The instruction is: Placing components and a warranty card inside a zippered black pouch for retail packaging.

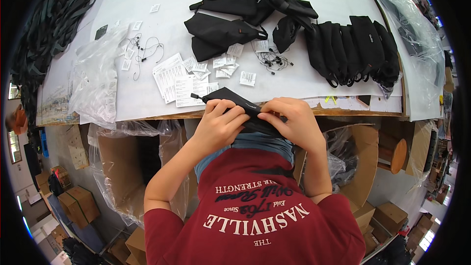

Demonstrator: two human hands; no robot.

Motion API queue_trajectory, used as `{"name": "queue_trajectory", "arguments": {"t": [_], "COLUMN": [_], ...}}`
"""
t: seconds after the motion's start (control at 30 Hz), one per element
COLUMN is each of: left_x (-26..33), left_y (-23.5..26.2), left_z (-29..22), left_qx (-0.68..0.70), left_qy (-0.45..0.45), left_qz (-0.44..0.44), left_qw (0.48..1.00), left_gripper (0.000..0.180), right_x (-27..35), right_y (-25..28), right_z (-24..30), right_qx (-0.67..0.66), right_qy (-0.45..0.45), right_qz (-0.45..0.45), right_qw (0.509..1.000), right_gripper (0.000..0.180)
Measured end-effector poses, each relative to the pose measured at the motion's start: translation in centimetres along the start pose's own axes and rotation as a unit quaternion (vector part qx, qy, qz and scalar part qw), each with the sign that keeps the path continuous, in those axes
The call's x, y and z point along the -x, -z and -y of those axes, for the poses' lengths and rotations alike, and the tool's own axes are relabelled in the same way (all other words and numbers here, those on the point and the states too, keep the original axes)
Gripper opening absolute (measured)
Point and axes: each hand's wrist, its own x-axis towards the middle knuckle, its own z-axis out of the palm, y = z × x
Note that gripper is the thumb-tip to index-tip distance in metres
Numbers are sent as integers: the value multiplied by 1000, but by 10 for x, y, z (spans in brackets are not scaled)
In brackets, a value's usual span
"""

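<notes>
A black fabric pouch [228, 96] is held in front of my body, just over the near edge of the table [142, 81]. My left hand [219, 121] is closed on its left part, near a small black pull at the corner. My right hand [293, 119] pinches the right part, thumb and fingers pressed together; what lies between those fingertips is hidden. Just beyond the pouch are printed white sheets [189, 90] and a scatter of small white tags [221, 62]. More black pouches [218, 32] lie farther back.
Several black pouches [338, 51] stand in a row at the right. Thin black tag strings [271, 62] lie behind the sheets. Clear plastic [93, 76] is at the left, near a heap of black straps [54, 17]. Open cardboard boxes [120, 159] with plastic liners stand below the table edge.
</notes>
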Motion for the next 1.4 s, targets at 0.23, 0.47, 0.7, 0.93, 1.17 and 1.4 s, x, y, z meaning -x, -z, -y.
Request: {"name": "queue_trajectory", "arguments": {"t": [0.23,0.47,0.7,0.93,1.17,1.4], "left_x": [-4,-10,-1,28,20,-2], "left_y": [10,18,25,39,41,28], "left_z": [6,1,8,29,-5,-11], "left_qx": [90,144,239,224,407,423], "left_qy": [83,194,343,439,290,156], "left_qz": [-84,-154,-138,-3,315,373], "left_qw": [989,958,898,870,807,811], "left_gripper": [30,18,16,24,29,32], "right_x": [-7,13,14,24,29,19], "right_y": [-7,-35,-33,10,3,-1], "right_z": [-28,-25,-31,-33,-71,-57], "right_qx": [-314,-212,-382,-454,-814,-769], "right_qy": [-22,-91,-205,-201,4,-45], "right_qz": [-164,-16,21,-101,-52,-249], "right_qw": [935,973,901,862,579,586], "right_gripper": [31,74,31,42,40,47]}}
